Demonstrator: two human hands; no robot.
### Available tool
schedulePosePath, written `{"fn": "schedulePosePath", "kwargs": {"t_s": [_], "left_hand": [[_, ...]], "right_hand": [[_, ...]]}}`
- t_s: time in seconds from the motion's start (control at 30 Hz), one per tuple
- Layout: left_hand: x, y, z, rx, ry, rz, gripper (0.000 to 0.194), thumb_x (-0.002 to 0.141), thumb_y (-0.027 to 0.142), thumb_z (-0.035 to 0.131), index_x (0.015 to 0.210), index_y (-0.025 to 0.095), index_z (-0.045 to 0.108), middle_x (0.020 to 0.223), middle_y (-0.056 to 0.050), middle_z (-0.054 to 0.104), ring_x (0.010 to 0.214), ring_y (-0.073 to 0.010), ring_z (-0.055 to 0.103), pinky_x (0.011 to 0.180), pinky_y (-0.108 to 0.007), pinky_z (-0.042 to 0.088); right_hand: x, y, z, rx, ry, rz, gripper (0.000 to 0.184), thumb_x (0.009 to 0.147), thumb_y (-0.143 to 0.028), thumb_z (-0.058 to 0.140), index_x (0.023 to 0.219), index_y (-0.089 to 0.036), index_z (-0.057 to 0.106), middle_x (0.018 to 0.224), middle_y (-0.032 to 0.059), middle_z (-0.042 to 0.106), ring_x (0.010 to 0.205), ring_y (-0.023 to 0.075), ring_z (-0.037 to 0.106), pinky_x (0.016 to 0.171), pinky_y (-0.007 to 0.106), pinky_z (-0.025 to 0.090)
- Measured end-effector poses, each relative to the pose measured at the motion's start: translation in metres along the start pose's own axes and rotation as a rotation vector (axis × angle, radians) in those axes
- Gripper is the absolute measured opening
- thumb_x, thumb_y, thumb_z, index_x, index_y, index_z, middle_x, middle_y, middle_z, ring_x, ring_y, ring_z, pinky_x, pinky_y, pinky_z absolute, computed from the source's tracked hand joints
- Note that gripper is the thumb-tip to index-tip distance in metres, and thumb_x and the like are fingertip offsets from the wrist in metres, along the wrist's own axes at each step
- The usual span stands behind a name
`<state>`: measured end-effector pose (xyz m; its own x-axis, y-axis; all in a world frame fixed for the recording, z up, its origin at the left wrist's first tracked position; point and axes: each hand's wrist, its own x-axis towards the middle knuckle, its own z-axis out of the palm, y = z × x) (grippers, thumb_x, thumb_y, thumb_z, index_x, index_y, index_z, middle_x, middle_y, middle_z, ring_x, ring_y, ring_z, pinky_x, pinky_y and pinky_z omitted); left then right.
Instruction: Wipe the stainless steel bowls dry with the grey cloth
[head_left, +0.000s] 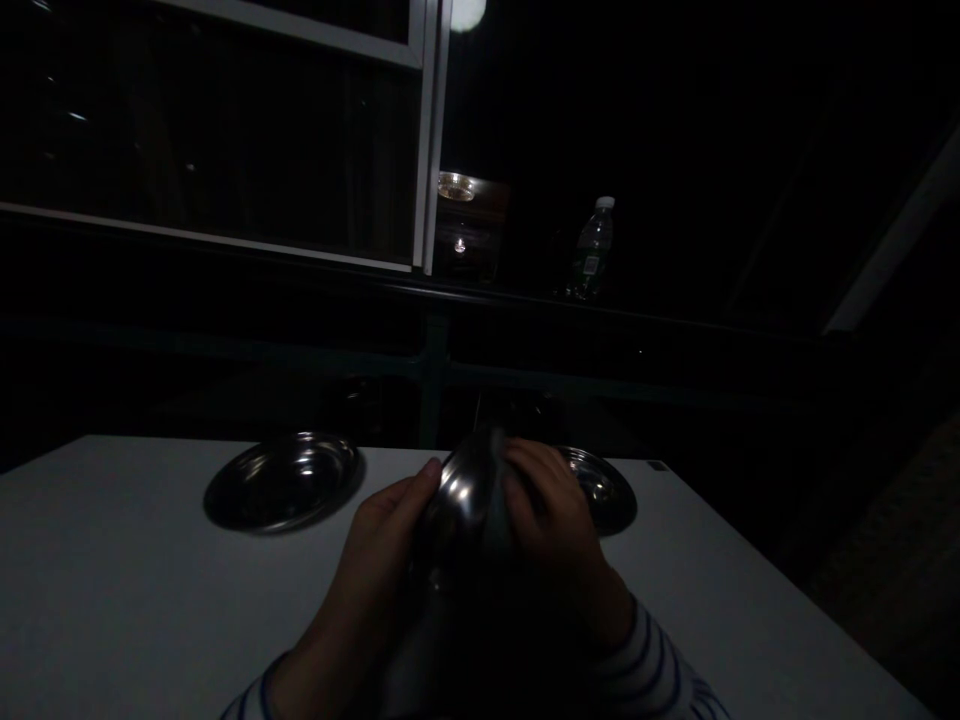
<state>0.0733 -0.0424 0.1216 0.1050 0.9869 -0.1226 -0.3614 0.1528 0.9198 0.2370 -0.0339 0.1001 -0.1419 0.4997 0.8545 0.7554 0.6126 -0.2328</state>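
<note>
Hands meet over the near middle of the white worktop, both closed around a shiny round steel dish that is tilted up on edge above the surface. The left hand has its grip clasped on the dish's left rim, thumb along the curved metal. The right hand grasps the right side, its fingers pressed over the top of the rim, with what may be a small cloth under them; the light is too dim to be sure. Striped sleeves show at both wrists.

Two more pieces lie flat toward the far edge of the worktop: a wide shallow steel plate left of centre, and a second steel plate just behind the right hand, partly hidden by it. Beyond the worktop, a clear plastic water bottle with a white cap stands on a dark ledge, and a white-framed window rises at the far left.

As for progress, one dish is in hand and being handled at its rim, while the two plates rest untouched. Whether either has been dealt with already cannot be told in this darkness.
</note>
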Motion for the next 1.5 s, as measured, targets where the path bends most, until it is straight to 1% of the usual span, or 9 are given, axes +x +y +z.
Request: {"fn": "schedulePosePath", "kwargs": {"t_s": [0.13,0.23,0.5,0.6,0.87,0.97,1.13,1.2,1.5], "left_hand": [[0.002,-0.001,-0.001,-0.036,0.015,0.015,0.033,0.062,0.046,0.07,0.056,0.014,0.061,0.049,0.002,0.056,0.044,-0.01,0.049,0.047,-0.022,0.04],[0.003,-0.002,-0.002,-0.034,0.001,0.023,0.033,0.062,0.046,0.071,0.059,0.014,0.062,0.053,0.0,0.058,0.048,-0.0109,0.052,0.048,-0.022,0.04],[0.002,-0.008,0.0,0.044,-0.194,0.035,0.029,0.073,0.043,0.062,0.074,0.014,0.064,0.063,-0.002,0.061,0.059,-0.0135,0.056,0.055,-0.023,0.041],[0.004,-0.01,0.0,0.014,-0.233,0.028,0.023,0.072,0.036,0.065,0.077,0.014,0.064,0.065,-0.002,0.063,0.061,-0.0138,0.057,0.058,-0.024,0.043],[0.008,-0.008,-0.003,-0.026,0.017,0.145,0.019,0.059,0.034,0.07,0.057,0.016,0.061,0.055,0.003,0.059,0.056,-0.0119,0.051,0.055,-0.022,0.041],[0.003,-0.005,0.0,-0.01,0.091,0.102,0.028,0.06,0.038,0.067,0.046,0.019,0.053,0.044,0.004,0.048,0.045,-0.011,0.043,0.045,-0.023,0.035],[-0.005,-0.005,0.007,-0.032,0.042,0.057,0.034,0.062,0.042,0.065,0.042,0.021,0.047,0.039,0.004,0.042,0.038,-0.0104,0.037,0.038,-0.024,0.029],[-0.007,-0.004,0.009,-0.041,0.022,0.05,0.035,0.061,0.043,0.065,0.042,0.021,0.047,0.039,0.004,0.041,0.038,-0.0099,0.036,0.038,-0.023,0.029],[0.002,-0.006,-0.001,0.057,0.09,0.142,0.032,0.062,0.044,0.065,0.046,0.02,0.049,0.044,0.004,0.045,0.046,-0.0127,0.042,0.046,-0.025,0.036]], "right_hand": [[-0.005,-0.029,0.012,-0.081,0.021,-0.296,0.018,0.088,-0.026,0.047,0.097,-0.021,0.061,0.104,0.0042,0.065,0.101,0.0193,0.054,0.086,0.037,0.041],[-0.007,-0.032,0.017,-0.1,0.0,-0.372,0.016,0.087,-0.027,0.047,0.095,-0.022,0.06,0.104,0.0021,0.066,0.101,0.018,0.055,0.085,0.036,0.039],[0.0,0.005,-0.001,-0.01,0.051,0.052,0.022,0.087,-0.019,0.044,0.106,-0.018,0.057,0.108,0.0086,0.063,0.103,0.018,0.055,0.087,0.035,0.045],[0.0,-0.003,0.001,-0.032,0.041,-0.045,0.02,0.086,-0.019,0.046,0.101,-0.017,0.059,0.104,0.0078,0.064,0.101,0.019,0.055,0.087,0.036,0.044],[-0.006,-0.029,0.022,-0.104,0.016,-0.367,0.017,0.089,-0.025,0.045,0.09,-0.019,0.061,0.098,0.0038,0.066,0.095,0.0176,0.056,0.082,0.034,0.039],[-0.006,-0.018,0.019,-0.054,-0.01,-0.255,0.018,0.088,-0.028,0.046,0.094,-0.019,0.06,0.103,0.0055,0.064,0.098,0.0186,0.056,0.082,0.033,0.04],[-0.002,0.011,0.008,0.083,-0.011,0.219,0.019,0.088,-0.023,0.043,0.099,-0.018,0.058,0.101,0.0073,0.063,0.096,0.0176,0.058,0.082,0.033,0.046],[-0.001,0.014,0.006,0.116,0.003,0.291,0.019,0.088,-0.023,0.042,0.1,-0.019,0.057,0.1,0.0067,0.063,0.094,0.0169,0.059,0.08,0.032,0.047],[-0.011,-0.034,0.022,-0.066,0.069,-0.342,0.019,0.091,-0.029,0.042,0.09,-0.02,0.059,0.097,0.0031,0.066,0.096,0.0163,0.056,0.085,0.034,0.037]]}}
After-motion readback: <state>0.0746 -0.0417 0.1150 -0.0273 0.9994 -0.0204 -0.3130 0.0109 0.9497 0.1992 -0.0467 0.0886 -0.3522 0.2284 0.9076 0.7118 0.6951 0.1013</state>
